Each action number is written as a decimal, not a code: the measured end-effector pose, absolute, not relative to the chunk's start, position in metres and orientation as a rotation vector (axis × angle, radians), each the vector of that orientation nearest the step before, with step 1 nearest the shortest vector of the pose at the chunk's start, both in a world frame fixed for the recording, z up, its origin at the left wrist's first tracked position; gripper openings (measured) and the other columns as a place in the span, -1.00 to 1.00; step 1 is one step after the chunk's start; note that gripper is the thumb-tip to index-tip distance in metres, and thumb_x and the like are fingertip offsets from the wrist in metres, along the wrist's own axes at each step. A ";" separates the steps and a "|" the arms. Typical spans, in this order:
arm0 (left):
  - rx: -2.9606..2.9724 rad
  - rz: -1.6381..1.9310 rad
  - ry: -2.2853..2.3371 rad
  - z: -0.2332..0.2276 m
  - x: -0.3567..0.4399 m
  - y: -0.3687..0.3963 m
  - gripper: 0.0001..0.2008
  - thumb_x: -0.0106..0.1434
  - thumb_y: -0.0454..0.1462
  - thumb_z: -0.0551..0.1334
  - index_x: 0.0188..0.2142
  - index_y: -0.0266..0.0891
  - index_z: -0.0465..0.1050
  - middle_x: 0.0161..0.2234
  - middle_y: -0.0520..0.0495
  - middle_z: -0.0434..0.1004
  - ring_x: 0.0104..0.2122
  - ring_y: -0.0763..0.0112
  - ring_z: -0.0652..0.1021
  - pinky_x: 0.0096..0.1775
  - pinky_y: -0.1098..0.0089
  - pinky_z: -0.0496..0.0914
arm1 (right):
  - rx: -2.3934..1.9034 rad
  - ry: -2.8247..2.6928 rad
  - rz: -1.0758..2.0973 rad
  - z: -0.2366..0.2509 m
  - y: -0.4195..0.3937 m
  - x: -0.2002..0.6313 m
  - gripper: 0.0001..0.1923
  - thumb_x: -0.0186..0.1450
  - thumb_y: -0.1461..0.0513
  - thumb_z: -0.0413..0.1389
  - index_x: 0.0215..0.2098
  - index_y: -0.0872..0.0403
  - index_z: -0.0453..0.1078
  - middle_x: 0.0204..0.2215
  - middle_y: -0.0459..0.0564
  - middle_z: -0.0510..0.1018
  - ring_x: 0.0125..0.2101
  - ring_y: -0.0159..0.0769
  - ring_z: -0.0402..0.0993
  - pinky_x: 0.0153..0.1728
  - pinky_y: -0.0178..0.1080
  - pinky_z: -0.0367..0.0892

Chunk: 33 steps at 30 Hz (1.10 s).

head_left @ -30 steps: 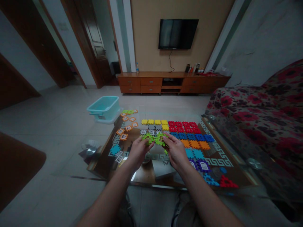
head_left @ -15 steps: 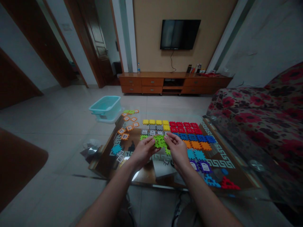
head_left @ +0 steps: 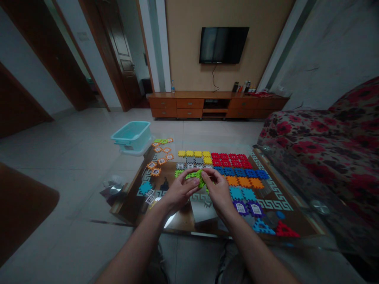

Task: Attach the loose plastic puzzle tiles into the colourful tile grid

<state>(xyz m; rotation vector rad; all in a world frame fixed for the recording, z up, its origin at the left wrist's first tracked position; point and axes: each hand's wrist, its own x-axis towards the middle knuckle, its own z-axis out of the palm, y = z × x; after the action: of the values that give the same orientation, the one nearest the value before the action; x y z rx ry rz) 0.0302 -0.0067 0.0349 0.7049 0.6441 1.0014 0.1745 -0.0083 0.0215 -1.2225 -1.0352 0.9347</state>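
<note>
Both my hands meet above the middle of a glass coffee table (head_left: 275,203). My left hand (head_left: 179,192) and my right hand (head_left: 217,190) pinch the same cluster of green interlocking tiles (head_left: 196,176) between thumbs and fingers, just above the table. Behind them lie flat rows of joined tiles: yellow tiles (head_left: 194,154), red tiles (head_left: 232,159), blue tiles (head_left: 241,172), orange tiles (head_left: 244,182), cyan tiles (head_left: 241,193) and purple window tiles (head_left: 248,208). One loose green tile (head_left: 178,172) rests left of my fingers.
Loose orange tiles (head_left: 160,156) lie at the table's far left corner, beside a teal plastic tub (head_left: 132,135) on the floor. A red triangle piece (head_left: 283,230) sits near the front right. A floral sofa (head_left: 328,146) borders the right; a TV cabinet (head_left: 217,103) stands at the back wall.
The green tiles were held apart in each hand, then brought together; now both hands press them into one tighter cluster, slightly lower and nearer to me.
</note>
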 end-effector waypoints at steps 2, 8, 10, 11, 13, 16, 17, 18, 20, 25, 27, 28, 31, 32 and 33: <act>0.707 1.004 0.647 0.036 0.030 -0.007 -0.50 0.01 -0.27 0.51 -0.05 -0.18 0.46 -0.21 -0.10 0.57 -0.16 0.37 0.57 -0.01 0.33 0.41 | -1.226 -1.067 0.930 0.021 -0.009 0.174 -0.61 0.18 -0.02 0.24 -0.19 0.10 0.51 -0.31 0.03 0.59 -0.31 -0.21 0.46 -0.25 -0.19 0.36; 0.724 1.033 0.771 0.035 0.030 -0.003 -0.47 -0.05 -0.24 0.53 -0.09 -0.23 0.44 -0.26 -0.10 0.59 -0.27 0.39 0.59 -0.13 0.34 0.44 | -1.261 -1.199 0.861 0.020 -0.008 0.175 -0.67 0.28 0.03 0.12 -0.17 0.10 0.51 -0.23 0.07 0.58 -0.24 -0.17 0.47 -0.18 -0.14 0.37; 0.741 1.071 0.873 0.032 0.028 0.000 -0.49 -0.07 -0.22 0.53 -0.14 -0.26 0.44 -0.26 -0.14 0.61 -0.27 0.35 0.60 -0.16 0.34 0.44 | -1.283 -1.296 0.769 0.024 -0.009 0.178 -0.70 0.32 0.11 0.05 -0.12 0.09 0.50 -0.18 0.08 0.55 -0.20 -0.17 0.46 -0.16 -0.13 0.37; 0.763 1.091 0.932 0.030 0.027 0.002 -0.50 -0.07 -0.21 0.54 -0.16 -0.27 0.45 -0.27 -0.16 0.61 -0.27 0.34 0.60 -0.17 0.34 0.44 | -1.290 -1.370 0.716 0.026 -0.010 0.180 -0.71 0.32 0.16 0.04 -0.08 0.09 0.48 -0.15 0.09 0.53 -0.19 -0.18 0.46 -0.16 -0.13 0.37; 0.831 1.111 1.045 0.026 0.024 0.006 -0.53 -0.07 -0.20 0.53 -0.19 -0.29 0.46 -0.29 -0.18 0.63 -0.30 0.34 0.60 -0.22 0.36 0.44 | -1.276 -1.566 0.611 0.030 -0.012 0.183 -0.63 0.27 0.26 0.04 0.04 0.07 0.42 -0.12 0.08 0.49 -0.16 -0.18 0.44 -0.13 -0.12 0.37; 0.935 1.130 1.179 0.019 0.022 0.009 -0.54 -0.08 -0.22 0.53 -0.20 -0.31 0.48 -0.31 -0.21 0.63 -0.34 0.32 0.61 -0.27 0.37 0.45 | -1.206 -1.847 0.515 0.031 -0.017 0.186 -0.44 0.21 0.35 0.08 0.19 0.02 0.28 -0.03 0.07 0.43 -0.04 -0.17 0.40 0.01 -0.09 0.33; 0.960 1.136 1.213 0.017 0.022 0.009 -0.53 -0.09 -0.22 0.53 -0.19 -0.32 0.49 -0.30 -0.22 0.62 -0.34 0.30 0.61 -0.28 0.37 0.45 | -1.195 -1.902 0.506 0.029 -0.018 0.186 -0.41 0.21 0.35 0.09 0.21 0.00 0.24 0.00 0.07 0.41 0.00 -0.17 0.38 0.04 -0.08 0.31; 0.983 1.138 1.238 0.015 0.022 0.009 -0.51 -0.09 -0.23 0.53 -0.18 -0.33 0.49 -0.28 -0.23 0.62 -0.33 0.28 0.61 -0.28 0.36 0.46 | -1.195 -1.937 0.502 0.027 -0.019 0.186 -0.40 0.21 0.35 0.10 0.22 -0.02 0.23 0.03 0.07 0.39 0.03 -0.16 0.36 0.06 -0.07 0.31; 1.039 1.124 1.265 0.012 0.023 0.009 -0.50 -0.08 -0.22 0.52 -0.15 -0.34 0.51 -0.23 -0.27 0.62 -0.27 0.22 0.62 -0.26 0.33 0.48 | -1.204 -1.968 0.484 0.022 -0.019 0.184 -0.41 0.21 0.35 0.13 0.20 -0.03 0.23 0.04 0.06 0.39 0.05 -0.15 0.35 0.05 -0.07 0.32; 1.130 1.061 1.280 0.011 0.021 0.009 -0.49 -0.03 -0.17 0.49 -0.11 -0.39 0.55 -0.16 -0.34 0.62 -0.14 0.12 0.60 -0.12 0.23 0.47 | -1.188 -1.961 0.431 0.016 -0.017 0.183 -0.48 0.22 0.36 0.16 0.14 -0.01 0.28 -0.03 0.06 0.47 0.00 -0.13 0.41 0.02 -0.06 0.36; 1.116 1.034 1.268 0.013 0.019 0.008 -0.49 -0.04 -0.15 0.50 -0.12 -0.38 0.57 -0.15 -0.34 0.62 -0.14 0.12 0.60 -0.10 0.21 0.46 | -1.190 -1.965 0.427 0.018 -0.017 0.183 -0.48 0.22 0.36 0.17 0.13 -0.02 0.30 -0.03 0.06 0.48 -0.01 -0.13 0.42 0.02 -0.06 0.36; 1.105 1.020 1.255 0.013 0.019 0.008 -0.50 -0.04 -0.13 0.49 -0.14 -0.37 0.58 -0.15 -0.33 0.62 -0.14 0.12 0.60 -0.09 0.20 0.46 | -1.190 -1.967 0.426 0.019 -0.017 0.183 -0.49 0.22 0.36 0.18 0.13 -0.02 0.31 -0.03 0.06 0.49 -0.01 -0.13 0.42 0.03 -0.06 0.36; 1.073 0.984 1.180 0.015 0.019 0.008 -0.55 0.03 -0.06 0.44 -0.17 -0.33 0.61 -0.13 -0.27 0.63 -0.14 0.16 0.59 -0.09 0.23 0.45 | -1.195 -1.966 0.416 0.021 -0.018 0.185 -0.52 0.21 0.34 0.21 0.10 -0.01 0.33 -0.03 0.06 0.50 -0.01 -0.13 0.43 0.03 -0.05 0.36; 1.067 0.973 1.153 0.015 0.019 0.008 -0.56 0.06 -0.04 0.41 -0.18 -0.31 0.62 -0.14 -0.25 0.63 -0.14 0.17 0.59 -0.09 0.25 0.45 | -1.198 -1.966 0.410 0.021 -0.018 0.185 -0.52 0.21 0.33 0.21 0.09 0.00 0.34 -0.03 0.06 0.50 -0.01 -0.13 0.43 0.02 -0.05 0.37; 1.066 0.964 1.133 0.015 0.019 0.008 -0.57 0.08 -0.03 0.40 -0.18 -0.30 0.62 -0.14 -0.23 0.63 -0.14 0.18 0.58 -0.10 0.27 0.45 | -1.201 -1.965 0.405 0.021 -0.018 0.185 -0.53 0.22 0.32 0.22 0.09 0.00 0.34 -0.03 0.06 0.51 -0.02 -0.12 0.43 0.02 -0.04 0.37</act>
<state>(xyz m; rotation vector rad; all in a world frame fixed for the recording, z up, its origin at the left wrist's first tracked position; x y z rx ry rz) 0.0192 0.0083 0.0154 1.0664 1.1329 0.9635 0.1852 -0.0183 0.0212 -1.2009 -1.9648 0.4051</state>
